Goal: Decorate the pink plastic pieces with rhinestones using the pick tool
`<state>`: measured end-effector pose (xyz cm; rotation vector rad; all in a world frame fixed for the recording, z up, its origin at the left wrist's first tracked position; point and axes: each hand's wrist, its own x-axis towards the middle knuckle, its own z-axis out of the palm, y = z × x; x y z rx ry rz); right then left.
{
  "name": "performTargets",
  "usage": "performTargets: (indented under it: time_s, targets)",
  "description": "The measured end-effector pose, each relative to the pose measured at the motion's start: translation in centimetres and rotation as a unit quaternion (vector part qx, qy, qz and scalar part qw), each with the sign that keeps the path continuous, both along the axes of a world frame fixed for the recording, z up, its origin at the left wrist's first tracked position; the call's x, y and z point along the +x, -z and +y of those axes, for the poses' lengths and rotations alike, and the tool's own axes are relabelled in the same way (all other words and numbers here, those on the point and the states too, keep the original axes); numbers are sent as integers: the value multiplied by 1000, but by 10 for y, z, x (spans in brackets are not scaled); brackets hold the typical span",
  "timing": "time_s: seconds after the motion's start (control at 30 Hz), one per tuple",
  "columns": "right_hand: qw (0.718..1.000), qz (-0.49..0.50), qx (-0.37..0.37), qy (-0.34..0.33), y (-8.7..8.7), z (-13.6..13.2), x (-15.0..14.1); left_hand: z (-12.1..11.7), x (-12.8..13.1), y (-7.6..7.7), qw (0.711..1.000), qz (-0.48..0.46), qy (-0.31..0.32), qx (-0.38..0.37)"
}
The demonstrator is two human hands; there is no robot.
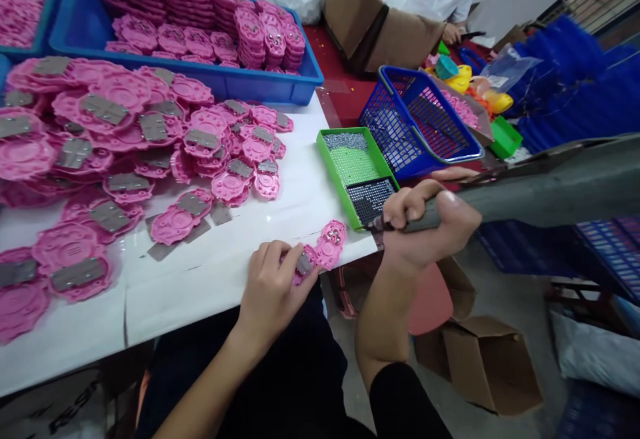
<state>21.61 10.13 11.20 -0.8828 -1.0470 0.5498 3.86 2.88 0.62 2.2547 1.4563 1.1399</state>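
My left hand (273, 282) grips a pink plastic casing (331, 244) at the table's front edge. A grey metal plate shows on the casing beside my fingers, and small shiny parts sit at its far end. In my right hand (430, 222) is a grey power screwdriver (540, 189), my fingers wrapped round its front. Its tip is at the near corner of a green tray (345, 202). Small screws (345, 139) lie loose at the tray's far end, and a black screw plate (371, 197) with rows of screws fills the near end.
Many pink casings with grey plates (107, 109) are heaped on the left. Behind them a blue bin (200, 79) holds stacked pink parts. A blue basket (425, 152) stands beyond the tray, near a cardboard box (385, 32). Another person's hand (453, 34) shows at the back.
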Motion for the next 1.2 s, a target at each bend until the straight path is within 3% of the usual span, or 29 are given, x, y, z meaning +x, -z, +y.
performTargets:
  time_s: [0.1, 0.17, 0.3, 0.5, 0.7, 0.83, 0.93, 1.1, 1.2]
  targets:
    - [990, 36, -9, 137, 6, 23, 25, 0, 2, 0, 999, 8, -36, 14]
    - [983, 51, -12, 175, 14, 37, 37, 1, 4, 0, 998, 21, -59, 19]
    - [983, 42, -18, 181, 25, 49, 49, 3, 7, 1, 995, 45, -91, 23]
    - [981, 70, -25, 179, 28, 48, 52, 4, 7, 1, 996, 23, -83, 17]
    - [980, 80, -19, 184, 28, 51, 50, 2, 0, -4, 999, -26, -20, -18]
    - [979, 87, -13, 183, 24, 46, 49, -3, -9, -9, 999, 0, 7, -32]
    - [988, 96, -1, 120, 14, 27, 43, -6, -12, -11, 999, 31, 15, -32]
    - [991, 47, 27, -121, -7, -25, 19, -6, -8, -14, 1000, 1, 17, -19]
    - [972, -21, -40, -232, -16, -46, 6, -6, -4, -17, 996, -75, 49, -17]
